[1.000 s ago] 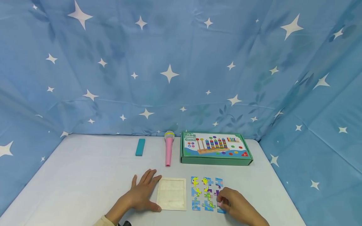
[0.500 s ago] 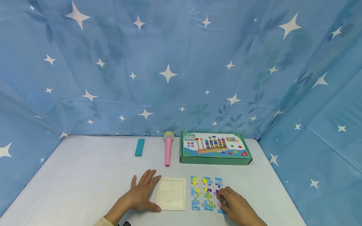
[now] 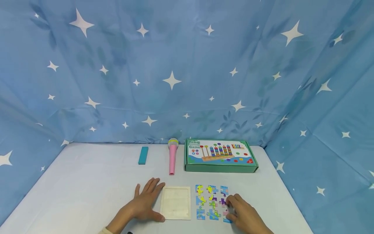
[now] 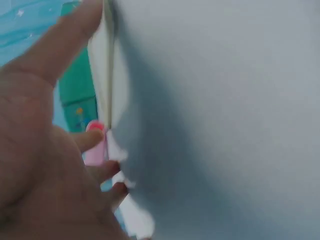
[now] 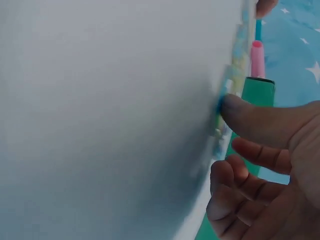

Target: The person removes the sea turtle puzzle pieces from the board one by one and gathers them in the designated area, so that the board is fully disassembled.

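Observation:
My left hand (image 3: 143,205) lies spread at the left side of a pale wooden puzzle tray (image 3: 176,204), its index fingertip by the top left corner and its thumb by the bottom left corner. To the tray's right, several jigsaw pieces (image 3: 200,214) lie in rows, slightly apart. My right hand (image 3: 246,216) is over the right column, with fingertips beside a purple piece (image 3: 222,201) and the thumb on a blue piece (image 3: 227,220) at the bottom. The right wrist view shows that thumb (image 5: 245,117) touching a piece's edge. The hand partly hides this column.
Behind the pieces stands a green Ring Challenge Game box (image 3: 221,168). A pink toy microphone (image 3: 172,159) and a teal block (image 3: 143,155) lie to its left on the white table (image 3: 87,182). A blue starry curtain (image 3: 172,107) closes off the back and sides.
The whole head view has shifted slightly down and left. My right fingers have shifted slightly among the right-column pieces, and more of the purple one shows. My left hand stays at the tray.

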